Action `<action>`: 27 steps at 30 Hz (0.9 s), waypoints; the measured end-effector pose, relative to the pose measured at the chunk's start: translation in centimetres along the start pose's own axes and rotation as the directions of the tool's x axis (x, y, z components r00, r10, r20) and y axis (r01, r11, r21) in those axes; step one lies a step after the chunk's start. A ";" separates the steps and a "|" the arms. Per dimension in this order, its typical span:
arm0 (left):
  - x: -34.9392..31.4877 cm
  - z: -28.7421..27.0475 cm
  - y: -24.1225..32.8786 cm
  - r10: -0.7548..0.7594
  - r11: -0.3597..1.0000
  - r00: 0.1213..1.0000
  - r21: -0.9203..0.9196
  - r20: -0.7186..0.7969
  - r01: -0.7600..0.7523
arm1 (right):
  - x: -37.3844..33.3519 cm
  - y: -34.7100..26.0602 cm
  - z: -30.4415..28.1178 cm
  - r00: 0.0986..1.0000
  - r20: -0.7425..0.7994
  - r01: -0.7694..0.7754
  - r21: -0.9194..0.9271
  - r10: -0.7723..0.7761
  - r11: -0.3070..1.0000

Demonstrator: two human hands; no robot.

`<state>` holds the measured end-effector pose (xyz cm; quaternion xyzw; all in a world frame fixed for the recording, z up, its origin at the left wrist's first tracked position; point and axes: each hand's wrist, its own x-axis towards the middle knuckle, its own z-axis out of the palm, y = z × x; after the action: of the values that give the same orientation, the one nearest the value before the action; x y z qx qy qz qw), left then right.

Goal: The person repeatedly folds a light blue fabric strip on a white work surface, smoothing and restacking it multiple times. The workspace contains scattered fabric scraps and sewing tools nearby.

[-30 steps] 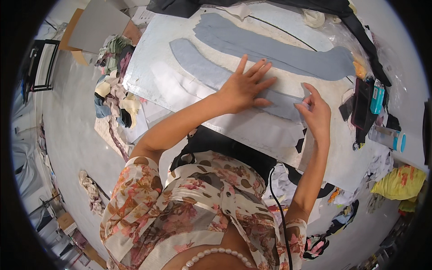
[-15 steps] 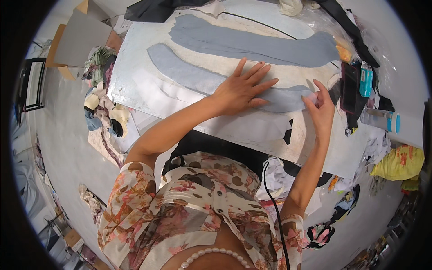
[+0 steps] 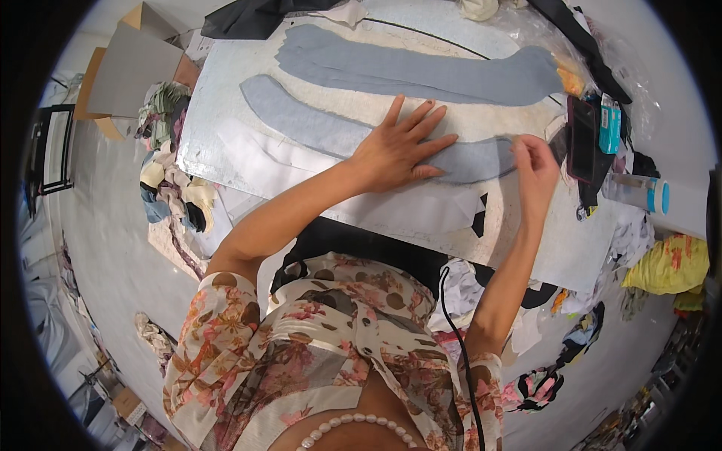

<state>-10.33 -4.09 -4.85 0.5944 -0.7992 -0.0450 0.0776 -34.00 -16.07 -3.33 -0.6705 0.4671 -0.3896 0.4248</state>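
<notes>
A long, curved grey-blue fabric piece (image 3: 293,114) lies across the pale work table (image 3: 203,139). My left hand (image 3: 392,152) rests flat over its middle, palm down with fingers spread. At the right end of that piece, my right hand (image 3: 535,167) has thumb and forefinger pinched together at its edge. Behind it lies a stack of matching grey-blue fabric pieces (image 3: 421,73), their layered edges showing along the near side. Thin white sheets (image 3: 398,209) lie under and in front of the curved piece, partly covered by my left forearm.
At the right table edge are a dark phone (image 3: 582,139), a teal-and-white small box (image 3: 610,129) and a clear jar with a blue lid (image 3: 639,194). Fabric scraps (image 3: 169,180) heap at the left edge, near an open cardboard box (image 3: 134,79). Black cloth (image 3: 252,16) lies at the back.
My right thumb and forefinger have closed together at the fabric's right end; they were apart before. My left hand stays flat on the piece. The whole view has shifted slightly.
</notes>
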 end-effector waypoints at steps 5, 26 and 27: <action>0.2 1.3 -0.3 0.015 0.999 0.998 -0.029 -0.058 -0.017 | 1.8 2.4 -0.6 0.989 0.082 -0.116 -0.042 0.119 0.992; -8.6 -3.8 -5.7 -0.444 0.858 0.774 -0.463 -0.451 0.223 | 10.4 -7.7 29.6 0.801 0.506 0.551 -0.418 -0.319 0.722; -9.2 -4.4 -6.4 -0.494 0.829 0.733 -0.506 -0.467 0.236 | 10.4 -7.7 29.7 0.795 0.499 0.568 -0.409 -0.346 0.715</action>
<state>-0.94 2.96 -2.25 0.6972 -0.5716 -0.0444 0.4303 -1.72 -18.34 -4.79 -0.9207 0.2789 -0.1964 0.1896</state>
